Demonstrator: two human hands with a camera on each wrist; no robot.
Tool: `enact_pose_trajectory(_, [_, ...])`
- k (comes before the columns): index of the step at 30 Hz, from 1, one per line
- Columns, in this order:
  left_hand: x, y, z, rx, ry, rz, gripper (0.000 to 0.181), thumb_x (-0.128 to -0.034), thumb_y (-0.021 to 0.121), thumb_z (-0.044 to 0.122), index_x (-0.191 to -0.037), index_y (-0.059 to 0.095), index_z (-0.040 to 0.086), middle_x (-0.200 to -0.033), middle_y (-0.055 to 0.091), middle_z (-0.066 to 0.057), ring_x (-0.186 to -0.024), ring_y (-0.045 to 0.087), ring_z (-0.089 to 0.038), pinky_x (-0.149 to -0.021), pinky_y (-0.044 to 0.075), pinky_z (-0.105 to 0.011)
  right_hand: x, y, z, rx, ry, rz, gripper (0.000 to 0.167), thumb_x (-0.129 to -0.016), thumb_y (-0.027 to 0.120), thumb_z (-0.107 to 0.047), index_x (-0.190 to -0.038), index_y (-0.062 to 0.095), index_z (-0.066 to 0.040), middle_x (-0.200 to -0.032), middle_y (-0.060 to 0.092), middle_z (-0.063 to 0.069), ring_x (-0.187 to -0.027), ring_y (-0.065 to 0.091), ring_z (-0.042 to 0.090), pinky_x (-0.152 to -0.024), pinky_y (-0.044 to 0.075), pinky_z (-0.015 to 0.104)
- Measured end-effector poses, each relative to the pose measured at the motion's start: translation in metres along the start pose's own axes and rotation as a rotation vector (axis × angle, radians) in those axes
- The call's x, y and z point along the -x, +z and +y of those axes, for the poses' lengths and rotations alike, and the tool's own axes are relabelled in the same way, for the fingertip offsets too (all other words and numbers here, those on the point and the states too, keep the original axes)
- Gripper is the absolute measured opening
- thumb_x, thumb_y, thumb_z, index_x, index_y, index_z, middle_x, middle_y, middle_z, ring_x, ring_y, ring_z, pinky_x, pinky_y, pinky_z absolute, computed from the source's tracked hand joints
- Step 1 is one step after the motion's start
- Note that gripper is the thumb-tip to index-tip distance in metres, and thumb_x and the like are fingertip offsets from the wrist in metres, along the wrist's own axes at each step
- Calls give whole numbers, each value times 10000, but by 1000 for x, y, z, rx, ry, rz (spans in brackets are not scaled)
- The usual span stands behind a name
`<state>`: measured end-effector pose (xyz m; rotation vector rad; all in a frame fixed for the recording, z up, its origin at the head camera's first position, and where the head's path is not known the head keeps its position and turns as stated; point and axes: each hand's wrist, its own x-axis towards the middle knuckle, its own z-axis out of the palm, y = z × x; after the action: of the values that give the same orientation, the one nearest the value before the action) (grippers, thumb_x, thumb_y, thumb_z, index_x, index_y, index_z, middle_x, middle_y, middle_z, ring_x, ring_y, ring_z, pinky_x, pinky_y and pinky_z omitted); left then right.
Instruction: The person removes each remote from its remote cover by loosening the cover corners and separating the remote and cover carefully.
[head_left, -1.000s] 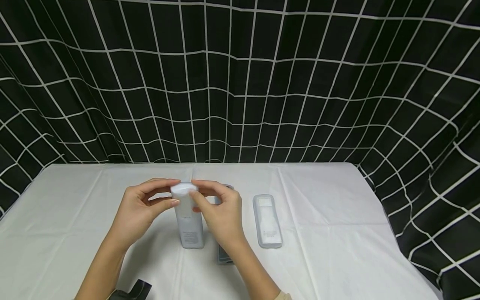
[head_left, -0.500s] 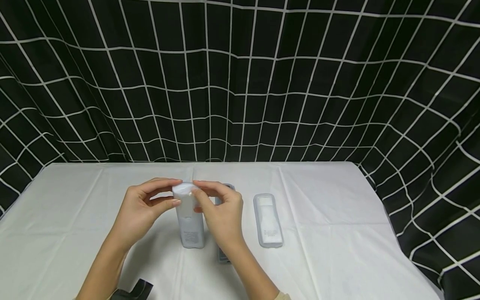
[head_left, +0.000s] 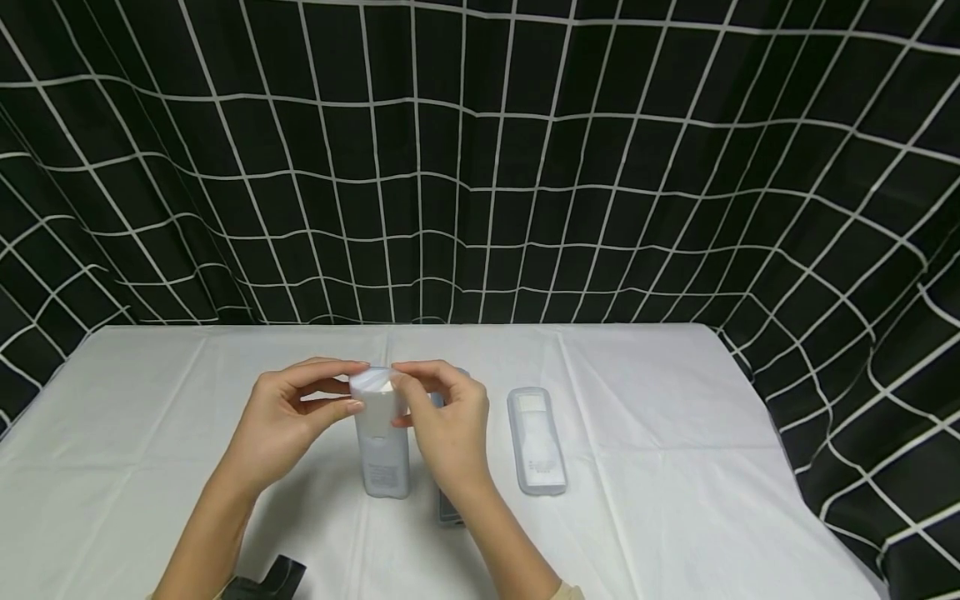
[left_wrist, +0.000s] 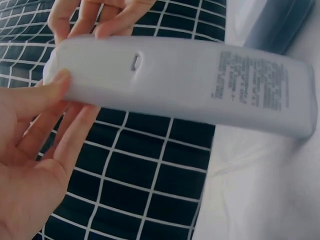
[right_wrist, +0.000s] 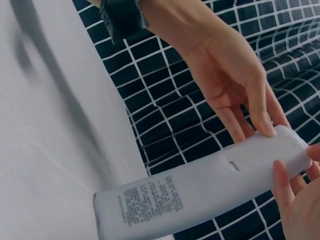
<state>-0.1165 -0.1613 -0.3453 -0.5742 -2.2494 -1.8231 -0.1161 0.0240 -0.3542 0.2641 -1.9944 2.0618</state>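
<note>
A white remote control [head_left: 384,471] in a translucent cover stands tilted on its lower end, its printed back towards me. My left hand [head_left: 281,421] pinches its upper end from the left, thumb on the back edge. From the right, my right hand [head_left: 450,433] grips the same end between thumb and fingers. In the left wrist view the remote [left_wrist: 175,80] shows a small battery-cover notch and a printed block of text. In the right wrist view my left hand [right_wrist: 235,80] and right hand [right_wrist: 305,205] hold opposite edges near the top.
A second remote [head_left: 538,442] in a translucent cover lies back up on the white tablecloth [head_left: 675,492], to the right. Another remote with a dark face [head_left: 449,510] lies partly hidden behind my right hand. A black curtain with white grid lines [head_left: 480,167] surrounds the table.
The upper end of the remote and the fingers of both hands have shifted slightly to the right. Both hands keep hold of it; the other remotes stay where they lie.
</note>
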Motion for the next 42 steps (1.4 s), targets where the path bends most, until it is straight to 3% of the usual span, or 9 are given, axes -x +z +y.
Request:
enact_pose_trajectory(5, [-1,1,-5,-10,58,-3,350,-863,749,-180,-1205,730,-109,-1119,744,121,-984,732,-66,-857,635,-267,-2,-1,1,-30,17,1,133,-974,689,-8,-1048,762,75,-1026,738,202,-850,712,169,-615,651,315])
enact_pose_trajectory(11, [-1,3,-10,-50,89,22,363,-879,740,-174,-1226,743,-68,-1153,745,-175,-1004,729,-70,-874,631,-270,-2,-2,2,-65,25,3,168,-985,693,-30,-1080,743,99,-1042,727,208,-897,724,203,-629,654,317])
enact_pose_trajectory(13, [-1,4,-12,-62,102,31,361,-884,736,-173,-1227,745,-62,-1145,740,-211,-1000,726,-65,-875,629,-263,-2,-1,3,-73,33,3,171,-986,692,-30,-1085,741,99,-1043,724,206,-902,722,197,-632,655,319])
enact_pose_trajectory(25, [-1,8,-16,-95,155,101,339,-882,748,-163,-1204,751,-56,-1135,763,-202,-995,722,-26,-833,633,-244,-6,-2,6,-98,52,-5,169,-992,687,-17,-1108,734,98,-1073,716,208,-923,698,160,-661,660,324])
enact_pose_trajectory(33, [-1,17,-27,-114,277,214,178,-838,773,-188,-975,722,-87,-968,774,-222,-963,749,-5,-729,617,-175,-9,-3,8,-110,56,-11,159,-986,682,9,-1107,732,99,-1063,719,224,-916,694,150,-671,662,329])
enact_pose_trajectory(38, [-2,21,-30,-168,321,239,142,-831,775,-194,-904,713,-90,-960,787,-210,-954,743,13,-740,610,-156,-9,-3,9,-120,44,1,155,-983,683,14,-1102,733,101,-1039,721,219,-906,694,150,-659,660,326])
enact_pose_trajectory(42, [-1,22,-29,-259,340,240,154,-841,774,-181,-917,728,-56,-967,788,-157,-941,750,-72,-773,602,-143,-10,-4,9,-124,38,0,154,-982,686,16,-1102,732,101,-1034,718,210,-908,689,145,-660,660,325])
